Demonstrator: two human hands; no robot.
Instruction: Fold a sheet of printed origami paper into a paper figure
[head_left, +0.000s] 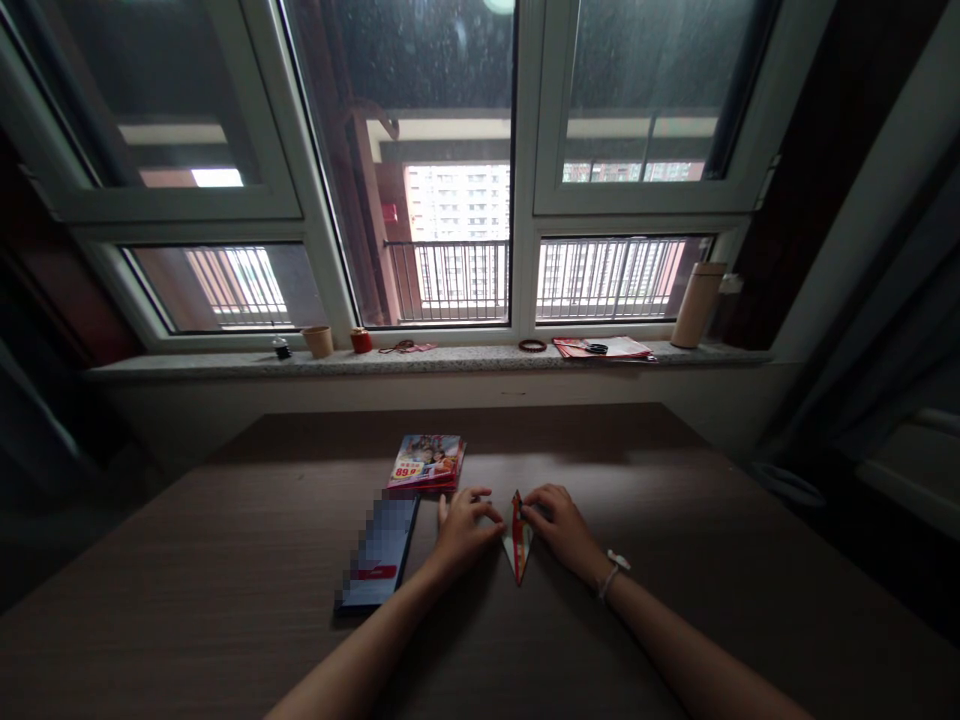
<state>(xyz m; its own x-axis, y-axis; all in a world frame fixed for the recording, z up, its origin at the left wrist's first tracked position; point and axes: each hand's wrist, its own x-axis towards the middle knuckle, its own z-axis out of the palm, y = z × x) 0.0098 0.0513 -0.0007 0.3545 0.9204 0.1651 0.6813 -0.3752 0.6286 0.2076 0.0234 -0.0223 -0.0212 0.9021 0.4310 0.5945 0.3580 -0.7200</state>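
A small piece of folded paper [517, 550], kite-shaped with pointed ends, lies on the table between my two hands. Red and yellow print runs down its middle, and its lower sides look pale. From the left, my left hand [466, 528] has its thumb and fingertips closed at the paper's left edge. My right hand [561, 525], with a pale bracelet [615, 572] at the wrist, pinches the upper right side of the paper. Its fingertips partly cover that side.
Left of my left hand lies a tablet or large phone [386, 545], partly blurred out. Beyond it is a stack of printed flyers [427, 462] on the brown table [225, 540]. The windowsill holds a paper cup [319, 342], a thermos [697, 305], and scissors [596, 348] on papers.
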